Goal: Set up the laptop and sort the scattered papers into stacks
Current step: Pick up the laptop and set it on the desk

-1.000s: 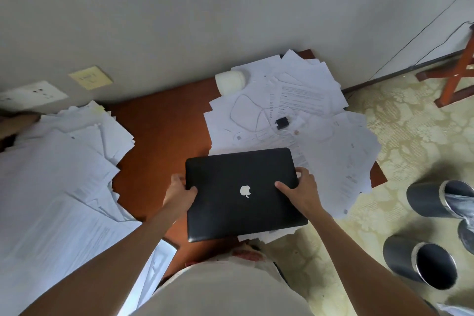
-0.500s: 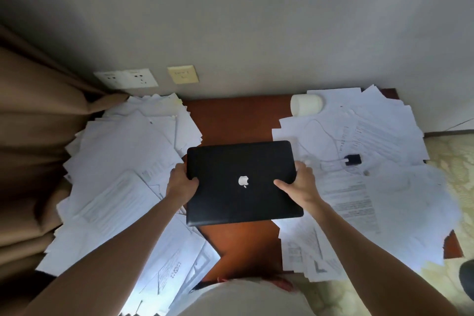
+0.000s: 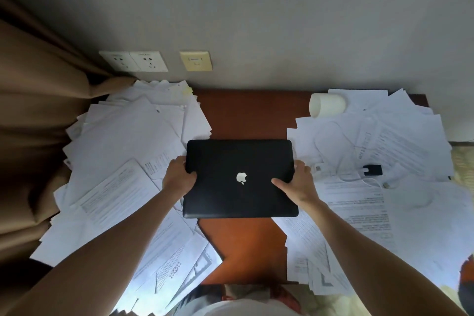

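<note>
A closed black laptop [image 3: 220,187] with a white logo is held over the middle of a red-brown desk [image 3: 246,113]. My left hand [image 3: 178,177] grips its left edge and my right hand [image 3: 297,185] grips its right edge, thumb on the lid. Scattered white papers [image 3: 123,151] cover the desk's left side. More loose papers [image 3: 400,202] cover the right side. Whether the laptop touches the desk I cannot tell.
A white cup [image 3: 327,105] lies on its side at the back right. A black charger plug [image 3: 373,170] with a white cable lies on the right papers. Wall sockets [image 3: 134,61] and a yellow plate [image 3: 196,61] are behind; a brown curtain [image 3: 33,110] hangs left.
The laptop has moved left from over the right paper pile to the bare middle strip of the desk, both hands still gripping it. The view swung left.
</note>
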